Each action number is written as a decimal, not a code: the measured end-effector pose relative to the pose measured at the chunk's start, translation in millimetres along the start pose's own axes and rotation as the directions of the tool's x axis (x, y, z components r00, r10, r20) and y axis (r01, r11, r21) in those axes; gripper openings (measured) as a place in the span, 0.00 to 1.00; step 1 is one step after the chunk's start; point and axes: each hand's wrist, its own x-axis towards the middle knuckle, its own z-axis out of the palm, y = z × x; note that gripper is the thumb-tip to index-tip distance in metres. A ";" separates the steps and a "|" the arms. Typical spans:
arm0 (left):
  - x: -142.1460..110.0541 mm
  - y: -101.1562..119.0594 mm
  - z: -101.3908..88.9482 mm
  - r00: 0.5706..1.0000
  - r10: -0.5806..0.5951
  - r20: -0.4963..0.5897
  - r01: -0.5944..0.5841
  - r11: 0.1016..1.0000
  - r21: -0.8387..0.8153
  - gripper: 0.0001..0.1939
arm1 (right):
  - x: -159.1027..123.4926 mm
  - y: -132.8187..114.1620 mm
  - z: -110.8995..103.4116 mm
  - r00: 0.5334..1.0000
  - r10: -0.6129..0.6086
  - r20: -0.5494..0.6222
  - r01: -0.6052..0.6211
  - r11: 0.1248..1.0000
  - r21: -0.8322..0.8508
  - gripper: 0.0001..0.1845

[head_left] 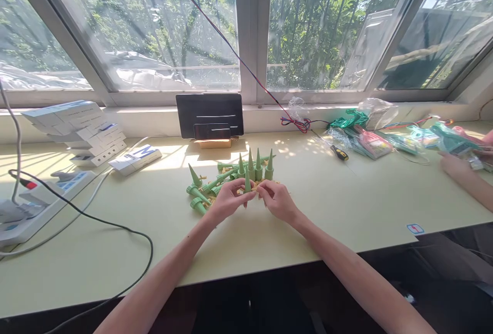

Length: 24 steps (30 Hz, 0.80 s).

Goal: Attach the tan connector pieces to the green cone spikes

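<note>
Near the middle of the table, my left hand (230, 198) is closed around a green plastic watering spike (247, 182), its point upward. Close beside it, the fingertips of my right hand (278, 199) pinch a small yellow piece (256, 186) at the spike's side; whether the two are joined I cannot tell. Just behind my hands several more green spikes (250, 165) stand upright in a row. Others, such as a tilted green spike (197, 204), lie in a loose pile to the left, with small yellow parts among them.
A tablet (210, 110) with a phone before it leans by the window. White boxes (92, 136) and a power strip (50, 205) with cables are at left. A screwdriver (339, 152) and bagged items (372, 141) lie at right, near another person's hand (458, 167).
</note>
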 end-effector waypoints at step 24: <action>1.1 -2.6 -4.1 0.999 -0.048 0.013 0.049 0.994 -0.102 0.15 | -2.1 -4.4 0.3 0.998 -0.066 -0.019 0.066 0.998 0.004 0.15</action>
